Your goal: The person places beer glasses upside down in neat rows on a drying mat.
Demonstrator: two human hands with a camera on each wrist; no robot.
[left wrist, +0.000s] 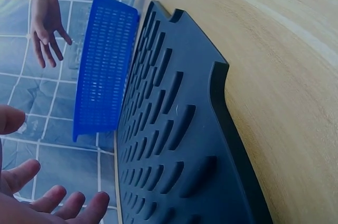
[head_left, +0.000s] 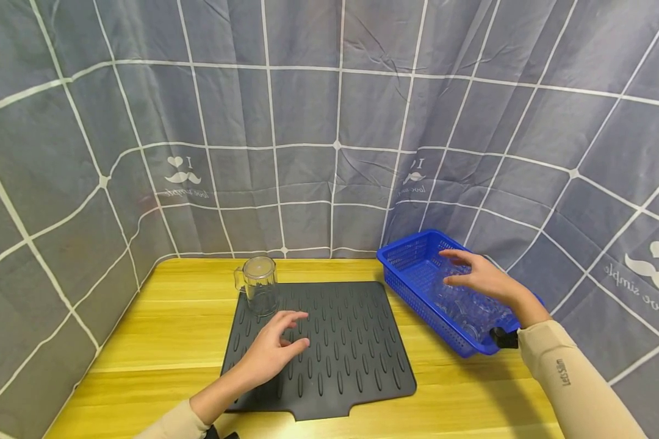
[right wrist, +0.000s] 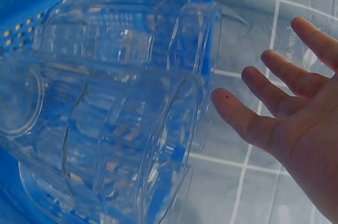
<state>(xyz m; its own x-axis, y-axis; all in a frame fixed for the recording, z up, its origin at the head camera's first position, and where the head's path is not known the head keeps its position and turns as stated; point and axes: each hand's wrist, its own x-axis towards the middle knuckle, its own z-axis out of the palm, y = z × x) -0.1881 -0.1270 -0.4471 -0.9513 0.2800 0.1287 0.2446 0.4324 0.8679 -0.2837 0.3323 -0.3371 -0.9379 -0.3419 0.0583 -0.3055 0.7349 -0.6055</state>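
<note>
My right hand hovers over the blue plastic basket, fingers spread and holding nothing. Several clear glass mugs lie on their sides in that basket, their rims close to my right fingertips in the right wrist view. My left hand, empty with relaxed fingers, is above the dark ribbed drying mat. At the mat's far left corner a clear glass mug stands upside down, its handle toward the left.
Light yellow wood tabletop surrounds the mat. A grey curtain with white grid lines encloses the table at the back and both sides. The basket stands at the back right, beside the mat's right edge.
</note>
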